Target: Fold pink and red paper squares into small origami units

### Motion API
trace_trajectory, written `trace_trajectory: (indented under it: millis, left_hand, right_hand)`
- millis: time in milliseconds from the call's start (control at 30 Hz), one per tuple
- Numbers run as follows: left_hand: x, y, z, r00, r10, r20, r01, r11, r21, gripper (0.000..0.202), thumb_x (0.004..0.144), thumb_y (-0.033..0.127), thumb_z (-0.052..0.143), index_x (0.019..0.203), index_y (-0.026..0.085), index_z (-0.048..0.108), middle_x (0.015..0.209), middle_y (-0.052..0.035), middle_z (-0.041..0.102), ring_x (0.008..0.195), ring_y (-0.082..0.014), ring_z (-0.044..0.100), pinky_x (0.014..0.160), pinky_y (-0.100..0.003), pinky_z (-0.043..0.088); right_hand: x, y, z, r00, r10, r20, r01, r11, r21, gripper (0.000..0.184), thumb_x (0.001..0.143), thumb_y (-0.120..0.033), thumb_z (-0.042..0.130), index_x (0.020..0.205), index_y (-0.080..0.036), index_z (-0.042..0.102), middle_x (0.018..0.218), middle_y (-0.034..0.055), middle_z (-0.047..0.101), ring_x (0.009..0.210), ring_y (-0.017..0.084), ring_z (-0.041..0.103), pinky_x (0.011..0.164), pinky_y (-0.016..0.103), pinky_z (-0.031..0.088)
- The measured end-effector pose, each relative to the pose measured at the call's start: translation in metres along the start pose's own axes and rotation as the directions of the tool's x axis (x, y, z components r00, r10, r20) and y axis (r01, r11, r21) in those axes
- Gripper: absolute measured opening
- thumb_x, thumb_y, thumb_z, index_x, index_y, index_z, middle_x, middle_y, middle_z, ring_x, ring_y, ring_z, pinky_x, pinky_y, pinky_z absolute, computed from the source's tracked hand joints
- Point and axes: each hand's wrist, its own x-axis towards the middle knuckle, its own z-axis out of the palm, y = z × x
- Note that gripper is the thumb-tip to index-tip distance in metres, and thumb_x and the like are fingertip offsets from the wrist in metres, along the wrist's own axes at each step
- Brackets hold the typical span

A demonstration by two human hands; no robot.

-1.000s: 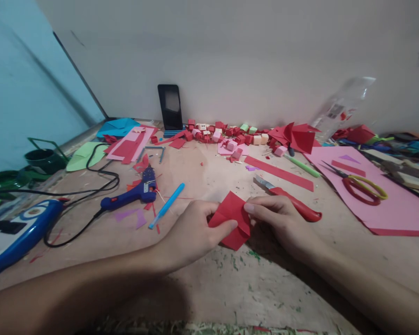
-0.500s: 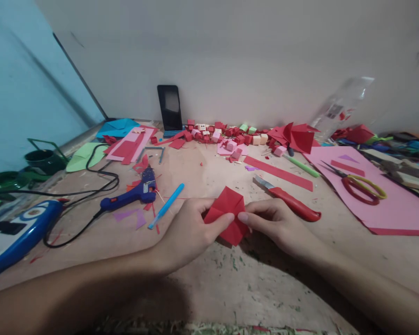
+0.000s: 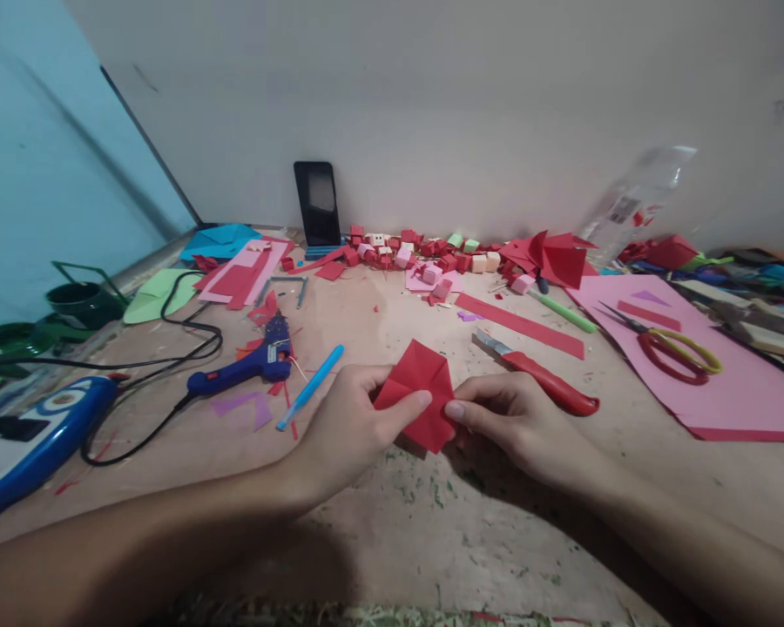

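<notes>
A creased piece of red paper (image 3: 424,374) is held up over the near middle of the table. My left hand (image 3: 359,414) grips its left side, the thumb lying across the front and the fingers hidden behind. At the right edge, my right hand (image 3: 513,414) pinches the paper between thumb and fingers. Just beyond my right hand lies a red-handled knife (image 3: 549,381). To the left of my left hand are a light-blue stick (image 3: 312,387) and a dark-blue glue gun (image 3: 248,364) with a black cord.
Small folded paper cubes (image 3: 402,252) lie in a row along the wall. A phone (image 3: 318,205) leans there too. On the right, scissors (image 3: 679,353) rest on pink paper (image 3: 745,405). A clear bottle (image 3: 646,205) tilts behind. A blue-and-white object (image 3: 58,435) sits at left.
The red paper and my left hand have shifted slightly to the left. My right thumb remains at the paper's right edge. Other things on the table stay in place.
</notes>
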Motion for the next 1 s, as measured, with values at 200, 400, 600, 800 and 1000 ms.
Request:
trace_trajectory:
  millis: [200, 400, 600, 800, 1000]
  left_hand:
    - [-0.0005, -0.0003, 0.0008, 1.000, -0.004, -0.006, 0.004, 1.000, -0.025, 0.027, 0.086, 0.034, 0.069, 0.068, 0.014, 0.071, 0.069, -0.0043, 0.074, 0.060, -0.0170, 0.069, 0.054, -0.025, 0.053]
    - [-0.0005, 0.0032, -0.0003, 0.999, 0.002, -0.032, -0.003, 0.998, -0.058, 0.025, 0.086, 0.030, 0.069, 0.066, 0.015, 0.070, 0.065, -0.0022, 0.073, 0.057, -0.0158, 0.067, 0.053, -0.024, 0.054]
    - [-0.0008, 0.0031, -0.0001, 0.999, -0.020, -0.033, 0.018, 0.998, -0.064, 0.025, 0.086, 0.032, 0.069, 0.068, 0.014, 0.071, 0.067, -0.0037, 0.074, 0.058, -0.0172, 0.069, 0.053, -0.025, 0.056]
    - [-0.0005, 0.0015, 0.0006, 0.999, -0.030, -0.021, 0.027, 0.991, -0.129, 0.025, 0.084, 0.030, 0.071, 0.064, 0.015, 0.069, 0.063, -0.0019, 0.072, 0.056, -0.0148, 0.066, 0.052, -0.024, 0.053]
    - [0.0020, 0.0016, -0.0016, 0.998, -0.011, -0.061, 0.005, 0.996, -0.090, 0.027, 0.084, 0.029, 0.072, 0.061, 0.015, 0.066, 0.063, 0.0001, 0.068, 0.056, -0.0124, 0.060, 0.052, -0.022, 0.049]
  right_hand:
    - [0.0015, 0.0035, -0.0013, 0.999, 0.045, 0.030, -0.046, 0.998, 0.033, 0.038, 0.086, -0.051, 0.077, 0.070, -0.017, 0.068, 0.048, -0.0039, 0.053, 0.040, 0.011, 0.048, 0.044, 0.027, 0.043]
    - [0.0022, 0.0047, -0.0025, 0.999, 0.035, 0.020, -0.036, 0.998, 0.055, 0.031, 0.086, -0.043, 0.079, 0.071, -0.017, 0.070, 0.049, -0.0031, 0.056, 0.041, 0.011, 0.050, 0.045, 0.027, 0.043]
    - [0.0009, 0.0036, -0.0031, 1.000, 0.024, 0.009, -0.024, 0.999, 0.028, 0.034, 0.087, -0.044, 0.077, 0.069, -0.017, 0.068, 0.051, -0.0015, 0.058, 0.040, 0.012, 0.051, 0.043, 0.027, 0.041]
    - [-0.0005, 0.0039, -0.0016, 0.998, 0.066, -0.014, -0.066, 0.997, 0.027, 0.036, 0.089, -0.046, 0.075, 0.069, -0.018, 0.065, 0.048, -0.0029, 0.055, 0.040, 0.012, 0.051, 0.040, 0.025, 0.038]
    - [0.0015, -0.0019, -0.0015, 0.999, 0.024, -0.045, -0.026, 0.999, -0.024, 0.029, 0.085, -0.042, 0.079, 0.073, -0.017, 0.071, 0.058, 0.0004, 0.063, 0.046, 0.012, 0.055, 0.044, 0.024, 0.039]
